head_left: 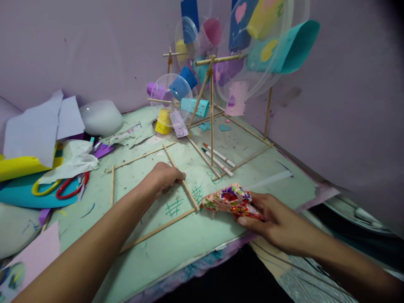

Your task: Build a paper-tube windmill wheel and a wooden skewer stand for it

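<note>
My left hand (166, 179) is closed on a thin wooden stick (191, 194), part of a rectangular stick frame (158, 230) lying flat on the table. In my right hand (268, 216) is a hot glue gun (225, 200) with a flowery pattern and a small red light. Its tip is at the frame's near right corner, where two sticks meet; whether it touches them I cannot tell. Behind stands a model wheel on a stick stand (211, 118), with clear plastic discs and coloured paper cups such as a turquoise one (299, 46).
A smaller disc wheel (173, 99) stands farther back. Two pencil-like markers (219, 159) lie inside the stand's base. Scissors with red and yellow handles (72, 187), crumpled white tissue (74, 162) and coloured paper (19, 189) crowd the left. The table's front edge (202, 256) is close to me.
</note>
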{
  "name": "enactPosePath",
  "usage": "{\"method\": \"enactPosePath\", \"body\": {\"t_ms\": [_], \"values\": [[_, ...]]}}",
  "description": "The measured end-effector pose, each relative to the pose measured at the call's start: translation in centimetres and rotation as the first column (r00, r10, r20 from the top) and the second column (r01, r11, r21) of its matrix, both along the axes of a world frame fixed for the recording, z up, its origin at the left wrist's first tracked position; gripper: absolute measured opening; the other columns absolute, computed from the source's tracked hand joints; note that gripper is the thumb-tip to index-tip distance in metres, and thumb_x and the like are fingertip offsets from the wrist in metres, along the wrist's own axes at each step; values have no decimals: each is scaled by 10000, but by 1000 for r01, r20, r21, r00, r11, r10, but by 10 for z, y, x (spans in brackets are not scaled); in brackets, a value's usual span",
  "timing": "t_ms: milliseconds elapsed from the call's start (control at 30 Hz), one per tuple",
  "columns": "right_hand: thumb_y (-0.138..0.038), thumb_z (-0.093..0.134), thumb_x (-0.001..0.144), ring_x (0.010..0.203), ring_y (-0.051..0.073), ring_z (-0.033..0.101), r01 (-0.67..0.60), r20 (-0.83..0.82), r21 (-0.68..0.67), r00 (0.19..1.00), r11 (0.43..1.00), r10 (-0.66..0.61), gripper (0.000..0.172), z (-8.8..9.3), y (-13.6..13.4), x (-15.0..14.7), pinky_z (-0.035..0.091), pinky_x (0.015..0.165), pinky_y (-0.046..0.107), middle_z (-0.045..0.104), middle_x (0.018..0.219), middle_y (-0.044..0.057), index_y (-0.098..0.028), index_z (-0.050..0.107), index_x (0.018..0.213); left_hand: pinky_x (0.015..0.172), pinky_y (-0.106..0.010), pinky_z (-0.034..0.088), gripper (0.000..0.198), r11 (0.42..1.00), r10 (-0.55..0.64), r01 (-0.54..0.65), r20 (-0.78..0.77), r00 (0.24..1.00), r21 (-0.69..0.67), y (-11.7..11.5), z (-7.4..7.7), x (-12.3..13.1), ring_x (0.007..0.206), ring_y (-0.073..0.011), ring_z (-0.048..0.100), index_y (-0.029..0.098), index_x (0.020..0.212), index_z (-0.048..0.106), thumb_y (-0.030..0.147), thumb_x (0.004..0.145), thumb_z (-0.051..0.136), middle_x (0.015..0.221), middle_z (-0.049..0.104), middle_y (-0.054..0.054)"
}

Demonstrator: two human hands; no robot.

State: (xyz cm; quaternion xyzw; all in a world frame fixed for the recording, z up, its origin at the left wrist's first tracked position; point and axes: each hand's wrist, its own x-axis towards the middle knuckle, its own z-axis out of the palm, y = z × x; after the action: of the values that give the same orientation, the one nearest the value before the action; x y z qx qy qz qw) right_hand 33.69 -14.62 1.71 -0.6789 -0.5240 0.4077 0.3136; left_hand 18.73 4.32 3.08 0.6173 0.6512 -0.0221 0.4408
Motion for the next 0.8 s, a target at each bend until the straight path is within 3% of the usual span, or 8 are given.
{"method": "enactPosePath", "body": {"t_ms": [167,433,800], "values": [[-195,573,732,707,204,597,0,64,-40,998,999,2,191,-1,-1,-1,483,685,324,673,785,45,-170,637,910,419,-259,217,295,1000,-5,5,5,1000,6,0,0,-2,367,-85,302,173,429,462,242,625,671,362,367,32],[-202,551,748,803,227,621,-27,-103,-33,994,999,24,286,4,0,0,492,756,355,695,877,34,-187,653,1015,410,-254,214,314,1000,-17,17,5,1000,9,0,0,-2,359,-85,304,175,407,452,243,620,674,335,353,35],[-182,603,713,737,218,616,15,1,-9,1000,1000,-15,209,-1,0,-3,485,695,309,694,794,36,-196,671,910,417,-254,217,337,1000,-24,24,12,1000,14,0,0,-3,355,-76,303,172,386,437,234,620,672,331,364,31]]}}
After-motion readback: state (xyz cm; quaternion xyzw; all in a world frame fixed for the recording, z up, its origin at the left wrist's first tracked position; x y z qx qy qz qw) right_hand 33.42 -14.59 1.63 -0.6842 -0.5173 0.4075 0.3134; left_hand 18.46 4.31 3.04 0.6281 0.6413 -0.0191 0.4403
